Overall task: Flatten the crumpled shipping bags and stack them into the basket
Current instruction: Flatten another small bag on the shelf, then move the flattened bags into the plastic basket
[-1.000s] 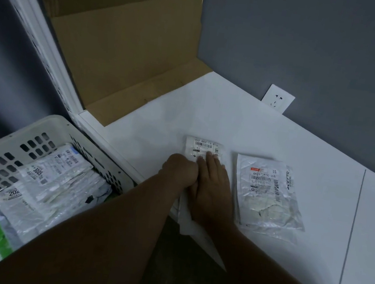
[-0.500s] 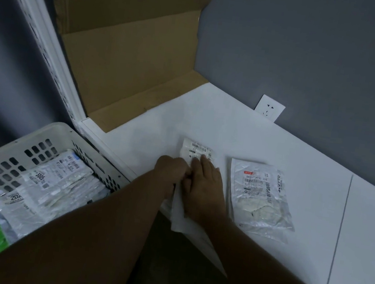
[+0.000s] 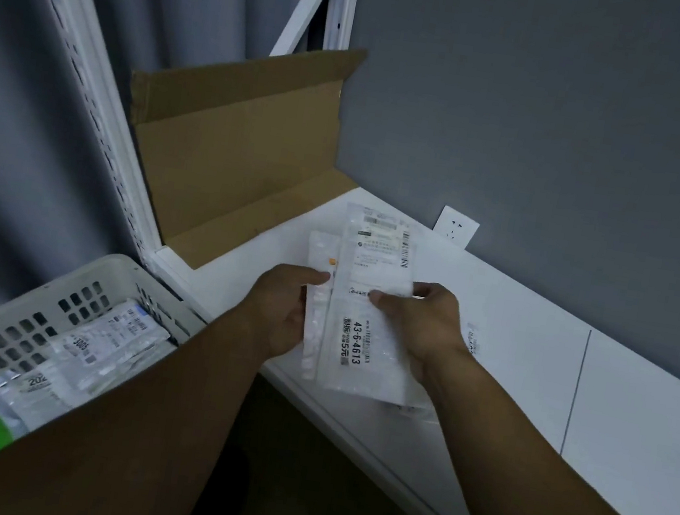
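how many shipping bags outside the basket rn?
3: labelled bag and narrower bag behind it, both held by left hand and right hand; third bag on the table, mostly hidden behind the right wrist.

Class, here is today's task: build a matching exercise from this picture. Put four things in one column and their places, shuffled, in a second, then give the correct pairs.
Things
1. bag marked 43-6-4613
2. narrow bag
3. basket
4. cardboard sheet

Places
a. standing in the far corner of the table
b. gripped by the left hand
c. lower left, bags stacked inside
d. pinched by the right hand

Pairs: 1-d, 2-b, 3-c, 4-a
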### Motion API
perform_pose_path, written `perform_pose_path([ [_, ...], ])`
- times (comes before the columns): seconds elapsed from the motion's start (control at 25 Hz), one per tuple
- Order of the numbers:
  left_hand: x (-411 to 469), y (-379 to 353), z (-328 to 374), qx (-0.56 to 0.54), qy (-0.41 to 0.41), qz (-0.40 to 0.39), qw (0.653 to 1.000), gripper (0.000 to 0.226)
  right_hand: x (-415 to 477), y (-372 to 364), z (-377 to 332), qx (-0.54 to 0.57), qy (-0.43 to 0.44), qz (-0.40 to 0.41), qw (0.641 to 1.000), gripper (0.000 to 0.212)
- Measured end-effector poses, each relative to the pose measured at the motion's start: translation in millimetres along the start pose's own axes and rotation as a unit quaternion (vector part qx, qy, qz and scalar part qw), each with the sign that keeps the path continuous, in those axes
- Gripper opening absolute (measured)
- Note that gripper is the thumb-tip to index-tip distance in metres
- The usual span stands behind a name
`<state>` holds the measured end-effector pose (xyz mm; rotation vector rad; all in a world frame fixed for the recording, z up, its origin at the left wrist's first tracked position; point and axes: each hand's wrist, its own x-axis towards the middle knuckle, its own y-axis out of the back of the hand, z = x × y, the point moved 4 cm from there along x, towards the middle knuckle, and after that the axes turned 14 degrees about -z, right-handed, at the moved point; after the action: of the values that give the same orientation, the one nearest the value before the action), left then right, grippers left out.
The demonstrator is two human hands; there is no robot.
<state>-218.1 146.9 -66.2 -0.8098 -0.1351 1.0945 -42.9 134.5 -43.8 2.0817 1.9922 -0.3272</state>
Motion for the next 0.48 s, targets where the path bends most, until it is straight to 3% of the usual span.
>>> perform_pose_path([
  [0.2, -1.3, 17.9, 18.1, 0.050, -0.042, 0.087, 0.994, 0.028, 11.1, 40.4, 2.7, 0.015, 0.027, 0.074, 0.997, 0.029],
  [0.32, -1.1, 23.9, 26.9, 0.020, -0.050, 0.104, 0.993, 0.024, 12.0, 62.5, -3.9, -0.102, 0.034, 0.135, 0.985, 0.035],
  [0.48, 7.7, 15.1, 20.0, 0.066, -0.030, 0.091, 0.993, 0.030, 12.1, 33.6, 1.5, 0.003, 0.030, 0.038, 0.999, 0.021],
])
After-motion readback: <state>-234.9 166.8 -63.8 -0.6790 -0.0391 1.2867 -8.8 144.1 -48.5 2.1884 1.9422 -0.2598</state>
